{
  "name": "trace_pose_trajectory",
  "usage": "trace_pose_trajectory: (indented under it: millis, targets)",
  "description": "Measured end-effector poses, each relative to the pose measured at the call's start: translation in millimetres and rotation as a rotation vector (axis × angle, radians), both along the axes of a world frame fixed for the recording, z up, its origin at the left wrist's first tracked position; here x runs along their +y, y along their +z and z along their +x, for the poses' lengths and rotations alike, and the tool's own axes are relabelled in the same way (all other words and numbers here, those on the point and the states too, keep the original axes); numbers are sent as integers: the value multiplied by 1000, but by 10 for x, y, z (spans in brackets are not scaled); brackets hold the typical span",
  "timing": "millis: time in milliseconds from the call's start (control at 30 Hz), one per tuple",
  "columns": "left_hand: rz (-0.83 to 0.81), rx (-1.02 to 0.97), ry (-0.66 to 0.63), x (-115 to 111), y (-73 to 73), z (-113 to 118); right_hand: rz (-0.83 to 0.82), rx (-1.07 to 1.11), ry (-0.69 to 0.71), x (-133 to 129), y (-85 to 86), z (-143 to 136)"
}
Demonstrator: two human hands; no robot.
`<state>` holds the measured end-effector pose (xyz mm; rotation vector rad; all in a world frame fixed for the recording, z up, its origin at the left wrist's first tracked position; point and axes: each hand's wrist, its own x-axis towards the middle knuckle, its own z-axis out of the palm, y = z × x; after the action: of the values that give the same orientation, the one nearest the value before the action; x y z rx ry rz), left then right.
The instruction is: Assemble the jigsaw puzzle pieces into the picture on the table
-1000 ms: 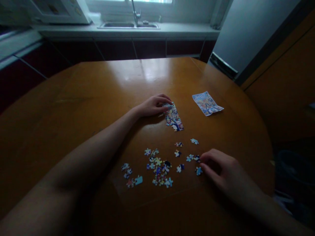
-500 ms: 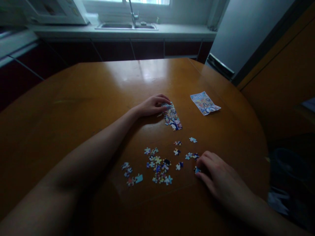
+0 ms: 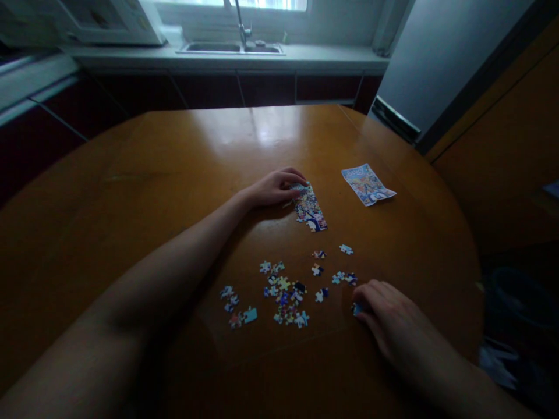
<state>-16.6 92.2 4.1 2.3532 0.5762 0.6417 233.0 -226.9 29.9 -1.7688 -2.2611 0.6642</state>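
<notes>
The grip of the right hand (image 3: pixel 386 308) is closed, thumb against fingers, about a blue jigsaw piece (image 3: pixel 357 310); whether the piece is off the table (image 3: pixel 174 151) cannot be told. The fingertips have just left the navy jigsaw piece (image 3: pixel 351 279), which lies just beyond the grip, beside a pale-blue jigsaw piece (image 3: pixel 338 277). The blue piece has slid slightly nearer the person, so it seems to be the one being worked, with the navy one left lying.

Farther beyond the grip lies a lone whitish jigsaw piece (image 3: pixel 346 249); to its left, a loose jigsaw pile (image 3: pixel 283 297) spreads. Beyond the pile is the partly assembled jigsaw (image 3: pixel 311 209), with an uneven near edge. The left hand (image 3: pixel 277 187) rests there unchanged, loosely curled, fingertips over the far end. Right of that, well beyond the right grip, lies a creased picture sheet (image 3: pixel 369 185).
</notes>
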Motion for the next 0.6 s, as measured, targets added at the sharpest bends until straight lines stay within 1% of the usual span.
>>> trace_pose_trajectory:
  millis: [167,267,333,400,467,533,600]
  targets:
    - [-13,0,2,1,-3,1,5,71,-9,-13,48,-6]
    - [-14,-6,6,7,-16,1,-45,154,14,12,127,2]
    - [-13,-11,4,9,-21,0,-52,240,24,91,198,27]
    - [-7,-10,2,8,-22,-1,7,333,20,248,261,61]
    - [-3,-5,1,5,-20,-2,84,405,1,488,287,87]
    - [0,-3,3,2,-17,-2,159,459,-9,791,258,87]
    - [7,0,1,0,-15,-2,208,489,-26,1121,181,52]
